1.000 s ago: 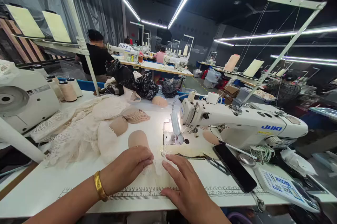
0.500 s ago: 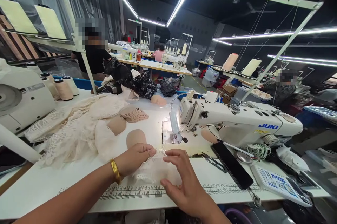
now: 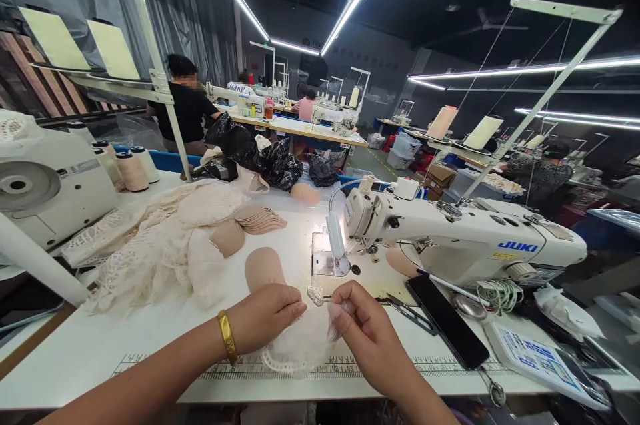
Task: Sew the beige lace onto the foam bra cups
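Both hands pinch a sheer, lace-edged fabric piece on the near side of the JUKI sewing machine.
The fabric piece [image 3: 295, 345] hangs over the worktop [image 3: 155, 332], nearer the wearer than the sewing machine [image 3: 465, 265] and left of its body. The left hand [image 3: 273, 315] is closed, thumb against curled fingers, apparently on the fabric's edge; the right hand [image 3: 365, 325] grips a gathered bit between thumb and bent fingers. Left of the machine's needle area lies a beige moulded cup [image 3: 265, 268]; on its near side rest thread snips [image 3: 411, 315] and a smartphone [image 3: 447, 322]. Pulling the hands apart too hard could stretch or tear such thin mesh, and a loose pinch could let the edge curl. A careless sweep of the right forearm towards the machine might snag fabric on the snips.
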`<state>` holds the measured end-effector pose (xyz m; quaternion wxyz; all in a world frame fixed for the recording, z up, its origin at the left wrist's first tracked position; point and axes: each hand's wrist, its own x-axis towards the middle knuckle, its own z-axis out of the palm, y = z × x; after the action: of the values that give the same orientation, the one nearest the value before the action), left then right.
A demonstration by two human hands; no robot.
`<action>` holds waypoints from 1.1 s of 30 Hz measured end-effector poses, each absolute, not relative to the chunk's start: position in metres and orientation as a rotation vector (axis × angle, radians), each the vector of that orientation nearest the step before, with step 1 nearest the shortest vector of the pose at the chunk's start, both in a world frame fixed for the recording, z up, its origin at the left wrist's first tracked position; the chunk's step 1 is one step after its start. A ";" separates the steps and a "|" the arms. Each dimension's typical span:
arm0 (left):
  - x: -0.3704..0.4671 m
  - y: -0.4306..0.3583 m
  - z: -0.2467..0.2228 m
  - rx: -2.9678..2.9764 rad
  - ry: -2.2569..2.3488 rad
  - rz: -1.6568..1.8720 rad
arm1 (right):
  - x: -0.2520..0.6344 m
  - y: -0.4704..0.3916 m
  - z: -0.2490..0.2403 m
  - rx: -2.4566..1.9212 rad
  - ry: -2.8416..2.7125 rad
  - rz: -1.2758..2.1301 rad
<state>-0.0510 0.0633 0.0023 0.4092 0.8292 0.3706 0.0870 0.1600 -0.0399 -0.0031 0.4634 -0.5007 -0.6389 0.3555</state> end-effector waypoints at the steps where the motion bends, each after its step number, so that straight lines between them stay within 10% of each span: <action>1: -0.056 0.065 0.005 2.189 0.946 0.271 | 0.164 -0.035 -0.003 -1.279 -1.487 1.023; 33: -0.068 0.162 0.011 2.950 1.037 0.523 | 0.179 0.016 -0.037 -1.384 -1.193 1.196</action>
<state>-0.0682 0.1617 0.0113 -0.0143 0.9303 0.3272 0.1651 0.1787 0.0164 -0.0366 0.4608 -0.5624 -0.4849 0.4861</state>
